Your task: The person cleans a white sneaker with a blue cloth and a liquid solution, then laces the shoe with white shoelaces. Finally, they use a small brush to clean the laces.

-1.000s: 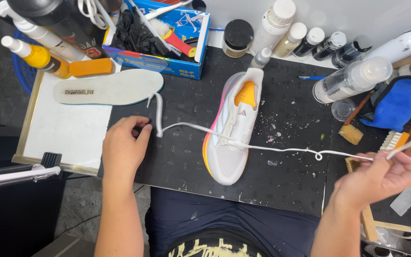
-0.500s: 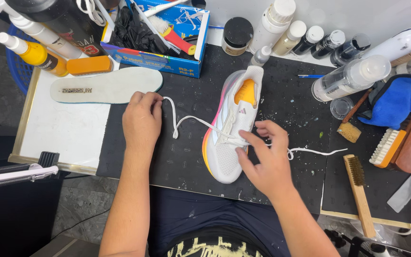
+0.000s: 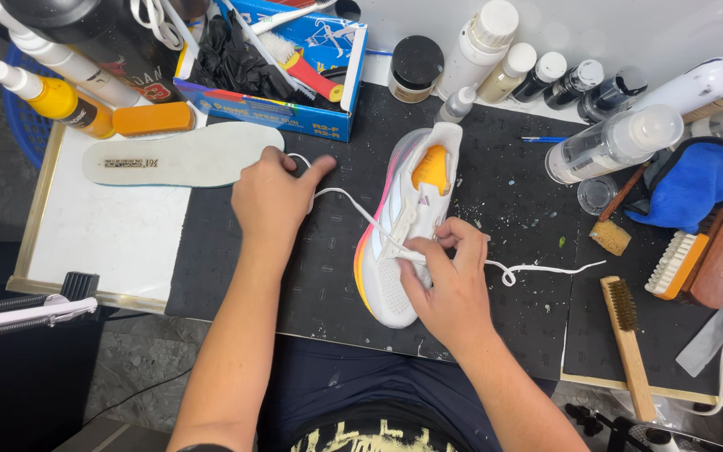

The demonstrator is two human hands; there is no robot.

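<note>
A white running shoe (image 3: 397, 289) with a pink and orange sole edge and an orange inner lining lies on the black mat (image 3: 512, 209), toe toward me. A white shoelace (image 3: 537, 269) runs through it, with one end trailing right and the other going left. My left hand (image 3: 271, 197) pinches the left end of the lace beside the shoe. My right hand (image 3: 449, 280) rests on the shoe's lacing area and grips the lace there. A white insole (image 3: 179, 156) lies on the white board to the left.
A blue box (image 3: 286, 63) with brushes and a black cloth stands at the back. Several bottles line the back and right edges. Brushes (image 3: 627, 335), a blue cloth (image 3: 694, 180) and a small glass sit at the right. Yellow bottles stand at far left.
My right hand came in from the far right to the shoe's lacing area. My left hand shifted up and right with the lace end, and the lace went slack.
</note>
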